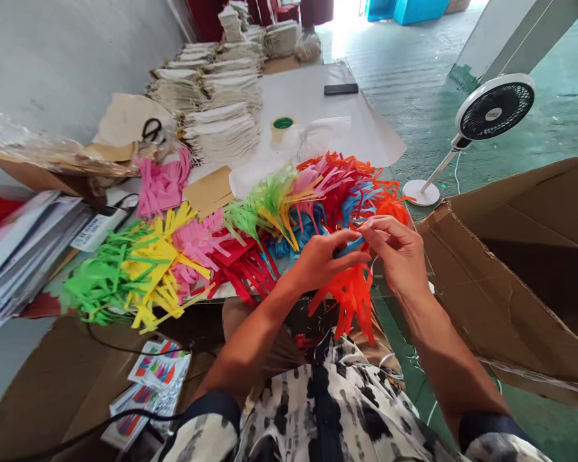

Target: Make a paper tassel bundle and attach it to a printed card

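Note:
My left hand [320, 258] is closed on a blue tassel strip [349, 247], held between thumb and fingers. The fingers of my right hand [399, 249] pinch together at the strip's right end; a thin white string [374, 264] runs down beside them. Below both hands hangs an orange fringed tassel [349, 298] over my lap. Fringed tassels lie along the table's near edge: green [110, 273], yellow [161, 263], pink [197, 240] and red [243, 266]. Behind my hands sits a mixed heap, with light green [260, 202] and blue [308, 224] pieces.
Stacks of white cloth bundles [224, 131] stand at the back left. On the table are a tape roll [282, 125], a black phone [341, 89] and scissors [152, 130]. A white fan [494, 112] and an open cardboard box [491, 282] are at the right.

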The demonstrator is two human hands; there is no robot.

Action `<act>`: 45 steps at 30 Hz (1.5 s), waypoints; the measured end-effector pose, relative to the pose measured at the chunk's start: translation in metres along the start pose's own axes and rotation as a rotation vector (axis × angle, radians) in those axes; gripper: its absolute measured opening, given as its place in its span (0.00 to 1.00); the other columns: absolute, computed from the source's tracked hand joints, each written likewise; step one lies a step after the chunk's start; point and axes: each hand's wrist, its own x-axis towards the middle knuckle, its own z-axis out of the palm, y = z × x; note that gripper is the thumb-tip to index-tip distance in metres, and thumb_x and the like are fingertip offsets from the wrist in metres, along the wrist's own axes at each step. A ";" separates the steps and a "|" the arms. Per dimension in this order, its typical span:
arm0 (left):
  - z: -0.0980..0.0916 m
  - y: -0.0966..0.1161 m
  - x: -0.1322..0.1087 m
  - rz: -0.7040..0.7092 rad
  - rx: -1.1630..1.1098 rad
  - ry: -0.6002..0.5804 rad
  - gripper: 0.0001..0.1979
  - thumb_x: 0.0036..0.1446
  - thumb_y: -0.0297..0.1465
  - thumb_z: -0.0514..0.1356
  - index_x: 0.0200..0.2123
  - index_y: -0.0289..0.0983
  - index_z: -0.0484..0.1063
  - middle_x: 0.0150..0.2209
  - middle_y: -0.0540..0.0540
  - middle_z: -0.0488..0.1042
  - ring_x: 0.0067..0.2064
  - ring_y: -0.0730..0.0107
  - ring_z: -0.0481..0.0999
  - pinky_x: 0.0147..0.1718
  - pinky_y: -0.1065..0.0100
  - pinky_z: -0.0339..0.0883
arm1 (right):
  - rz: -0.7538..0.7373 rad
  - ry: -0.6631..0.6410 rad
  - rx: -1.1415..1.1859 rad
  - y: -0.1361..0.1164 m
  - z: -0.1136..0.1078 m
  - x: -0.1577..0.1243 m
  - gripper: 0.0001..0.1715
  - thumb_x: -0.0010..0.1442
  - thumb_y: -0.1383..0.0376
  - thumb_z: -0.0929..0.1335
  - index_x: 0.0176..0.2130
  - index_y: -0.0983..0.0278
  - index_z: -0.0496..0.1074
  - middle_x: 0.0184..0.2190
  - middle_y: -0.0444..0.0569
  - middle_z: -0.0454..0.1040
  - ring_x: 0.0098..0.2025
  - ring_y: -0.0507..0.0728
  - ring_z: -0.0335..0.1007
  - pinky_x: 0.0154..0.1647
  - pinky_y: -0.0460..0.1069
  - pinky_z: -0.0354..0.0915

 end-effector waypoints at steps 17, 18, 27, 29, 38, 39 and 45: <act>-0.023 -0.007 -0.008 -0.006 0.449 -0.150 0.14 0.68 0.44 0.63 0.45 0.40 0.79 0.39 0.45 0.83 0.39 0.62 0.81 0.36 0.64 0.70 | 0.125 0.372 0.134 0.013 -0.040 0.022 0.23 0.55 0.47 0.79 0.33 0.60 0.74 0.28 0.43 0.72 0.25 0.50 0.58 0.23 0.47 0.54; -0.030 -0.010 -0.005 0.017 0.399 -0.113 0.15 0.69 0.46 0.62 0.47 0.41 0.80 0.42 0.45 0.83 0.41 0.63 0.81 0.39 0.64 0.72 | 0.115 0.368 0.072 0.018 -0.038 0.021 0.22 0.56 0.48 0.78 0.33 0.61 0.75 0.28 0.44 0.73 0.25 0.50 0.58 0.24 0.47 0.55; -0.029 -0.041 0.073 0.231 0.972 -0.076 0.12 0.65 0.23 0.62 0.30 0.37 0.81 0.39 0.39 0.78 0.46 0.56 0.74 0.41 0.57 0.63 | 0.034 0.223 -0.189 0.033 -0.020 0.017 0.17 0.65 0.50 0.73 0.36 0.61 0.77 0.29 0.46 0.78 0.28 0.54 0.65 0.31 0.50 0.60; -0.023 -0.045 0.082 0.240 1.028 -0.099 0.12 0.65 0.21 0.62 0.28 0.35 0.80 0.39 0.38 0.77 0.47 0.55 0.74 0.41 0.56 0.62 | 0.039 0.200 -0.214 0.033 -0.018 0.018 0.17 0.66 0.49 0.73 0.36 0.60 0.77 0.30 0.46 0.79 0.28 0.54 0.66 0.31 0.50 0.60; -0.034 -0.044 0.088 0.298 1.119 -0.148 0.11 0.67 0.22 0.61 0.33 0.35 0.81 0.47 0.37 0.79 0.53 0.53 0.74 0.48 0.55 0.65 | 0.006 0.309 -0.212 0.031 -0.028 0.024 0.16 0.65 0.52 0.72 0.35 0.61 0.76 0.29 0.46 0.79 0.27 0.53 0.66 0.30 0.50 0.60; -0.035 -0.045 0.089 0.312 1.119 -0.138 0.10 0.67 0.23 0.61 0.34 0.35 0.81 0.47 0.38 0.79 0.53 0.53 0.74 0.49 0.55 0.65 | -0.009 0.349 -0.209 0.030 -0.031 0.025 0.15 0.65 0.52 0.73 0.35 0.61 0.76 0.28 0.45 0.78 0.27 0.53 0.65 0.30 0.49 0.60; -0.053 -0.046 0.097 0.344 0.869 0.035 0.08 0.67 0.24 0.62 0.40 0.38 0.82 0.48 0.41 0.79 0.52 0.58 0.75 0.53 0.56 0.69 | -0.065 0.311 -0.235 0.026 -0.032 0.029 0.14 0.67 0.54 0.72 0.35 0.61 0.76 0.29 0.44 0.77 0.28 0.53 0.65 0.32 0.50 0.60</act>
